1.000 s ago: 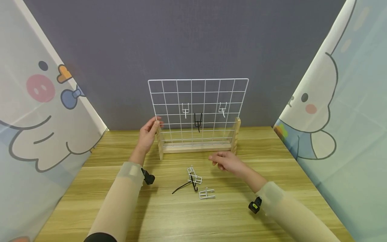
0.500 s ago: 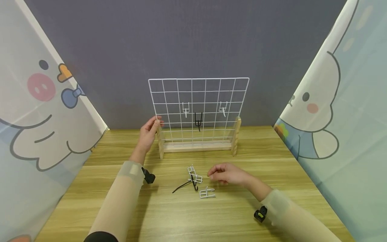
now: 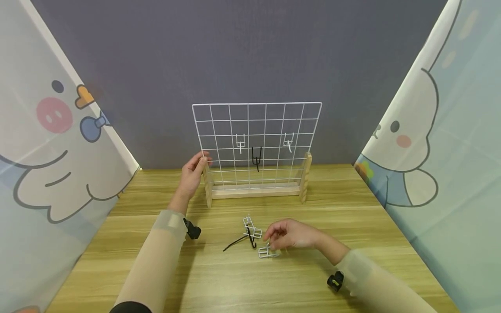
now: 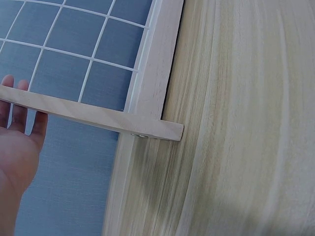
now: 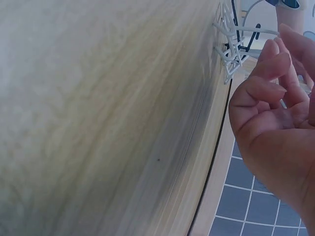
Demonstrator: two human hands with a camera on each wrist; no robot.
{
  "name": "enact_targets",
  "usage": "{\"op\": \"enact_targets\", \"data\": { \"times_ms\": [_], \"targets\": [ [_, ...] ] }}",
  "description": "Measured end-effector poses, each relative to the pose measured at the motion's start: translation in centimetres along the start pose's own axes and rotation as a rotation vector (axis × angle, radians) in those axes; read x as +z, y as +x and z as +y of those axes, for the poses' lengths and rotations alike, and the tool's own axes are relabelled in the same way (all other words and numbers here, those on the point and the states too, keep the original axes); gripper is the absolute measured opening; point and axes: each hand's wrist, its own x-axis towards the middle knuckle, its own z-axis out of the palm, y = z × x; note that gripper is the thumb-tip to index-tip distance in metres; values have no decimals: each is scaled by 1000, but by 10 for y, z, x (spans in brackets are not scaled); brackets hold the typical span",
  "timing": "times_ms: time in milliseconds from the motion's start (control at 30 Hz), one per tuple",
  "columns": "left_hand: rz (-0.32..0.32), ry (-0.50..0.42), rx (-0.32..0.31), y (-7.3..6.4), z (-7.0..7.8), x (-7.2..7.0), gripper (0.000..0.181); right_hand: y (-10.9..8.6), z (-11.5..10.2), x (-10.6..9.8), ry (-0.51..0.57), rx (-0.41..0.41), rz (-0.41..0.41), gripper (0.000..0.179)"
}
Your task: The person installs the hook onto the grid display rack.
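Note:
A white wire grid panel (image 3: 256, 119) stands upright in a wooden base, bearing two white hooks, one of them a white hook (image 3: 240, 143) at left, and a black hook (image 3: 256, 160). My left hand (image 3: 192, 170) grips the top of the left wooden upright (image 4: 98, 114), its fingertips showing past the wood in the left wrist view. Low over the table, my right hand (image 3: 293, 234) has its fingertips right at a loose white double-prong hook (image 3: 263, 252), covering part of one prong. The thumb and forefinger stand a little apart in the right wrist view (image 5: 275, 88).
Beside that hook lies a small tangle of white hooks (image 3: 253, 231) with a black hook (image 3: 235, 243) among them. The wood-grain table (image 3: 227, 282) runs back to a grey wall (image 3: 250, 48). Cartoon-print curtains (image 3: 415, 143) flank both sides.
My right hand has come down from in front of the base toward the near loose white hook, its fingertips now overlapping it. The left hand keeps its hold on the upright.

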Motion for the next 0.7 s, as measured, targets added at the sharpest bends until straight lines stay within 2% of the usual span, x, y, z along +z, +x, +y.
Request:
{"op": "enact_targets", "data": {
  "times_ms": [233, 567, 700],
  "targets": [
    [-5, -8, 3, -1, 1, 1, 24, 2, 0, 2, -15, -11, 16, 29],
    [-4, -22, 10, 0, -2, 0, 29, 3, 3, 3, -61, -24, 32, 25],
    [-9, -27, 12, 0, -2, 1, 38, 4, 3, 3, -74, -16, 42, 24]
  ]
}}
